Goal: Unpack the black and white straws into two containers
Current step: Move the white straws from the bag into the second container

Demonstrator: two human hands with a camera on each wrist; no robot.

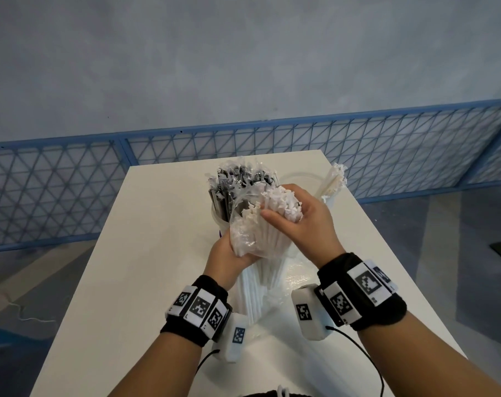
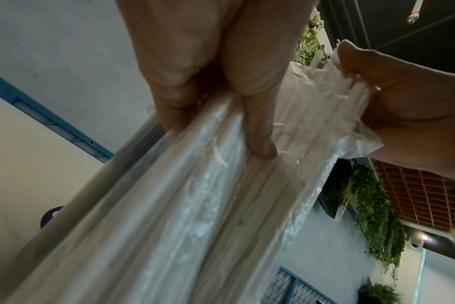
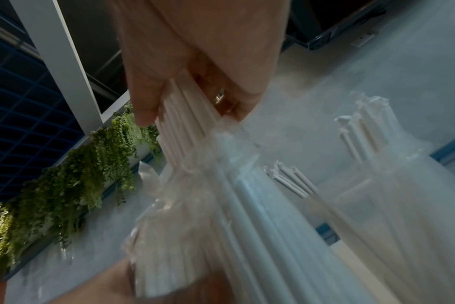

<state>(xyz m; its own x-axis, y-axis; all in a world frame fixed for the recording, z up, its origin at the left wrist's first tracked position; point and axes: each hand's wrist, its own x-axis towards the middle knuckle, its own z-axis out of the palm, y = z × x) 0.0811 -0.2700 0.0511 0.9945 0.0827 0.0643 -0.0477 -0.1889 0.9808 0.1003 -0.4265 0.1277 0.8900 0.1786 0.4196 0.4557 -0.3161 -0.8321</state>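
Note:
Over the middle of the white table [image 1: 146, 253] I hold a clear plastic bag [image 1: 252, 242] packed with white straws [image 1: 272, 282]. My left hand [image 1: 226, 253] grips the bag around its middle, fingers [image 2: 260, 144] curled over the plastic [image 2: 195, 205]. My right hand [image 1: 300, 216] grips the bunch of white straw tops [image 3: 185, 127] sticking out of the bag's mouth. Behind the hands, black straws [image 1: 237, 181] stand in a white container [image 1: 219, 222]. A few white straws [image 1: 333, 181] lean in a clear container [image 1: 298, 175] at the back right.
A blue mesh fence [image 1: 358, 156] runs behind the table's far edge. Crumpled clear wrap [image 1: 296, 279] lies on the table under my right wrist. Cables hang from both wrist cameras near the front edge. Grey floor lies on both sides.

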